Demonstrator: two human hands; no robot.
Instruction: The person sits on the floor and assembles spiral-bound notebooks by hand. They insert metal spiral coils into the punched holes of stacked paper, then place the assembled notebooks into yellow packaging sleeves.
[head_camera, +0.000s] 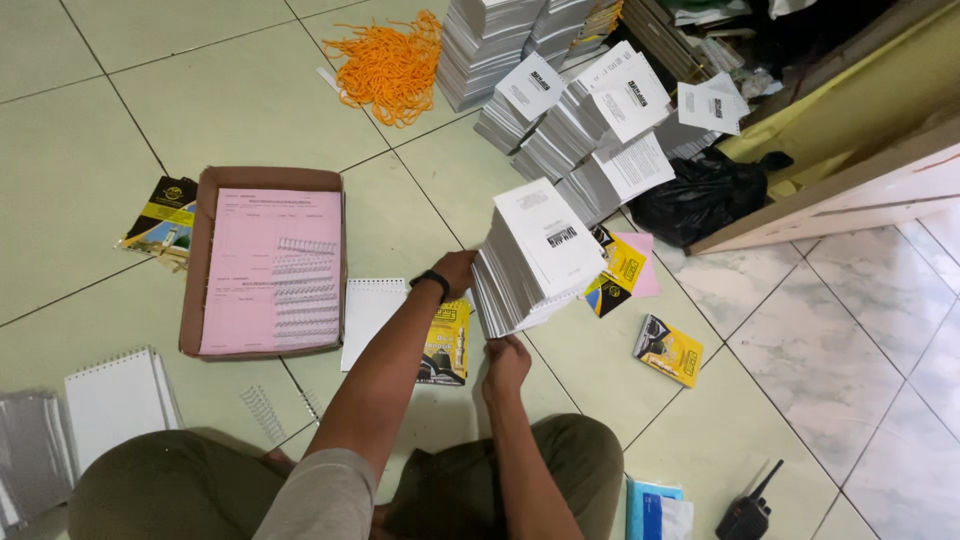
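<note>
Tilting toward 10 o'clock, a paper stack (535, 258) at centre is steadied from both sides: left hand (457, 272) w/ fingers clamped on its upper edge, right hand (507, 360) gripping beneath at 6 o'clock, so loose sheets are kept squared. A cardboard tray (205, 260) lies at 9 o'clock.

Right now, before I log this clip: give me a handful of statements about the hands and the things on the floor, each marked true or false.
1. Both hands hold the tall white paper stack. True: left hand at its side, right hand under it.
2. The cardboard tray holds blue sheets. False: pink sheets, with wire binding combs on them.
3. The orange cords lie inside the tray. False: they lie apart on the tiles.
4. A black handheld radio lies on the floor. True.
</note>
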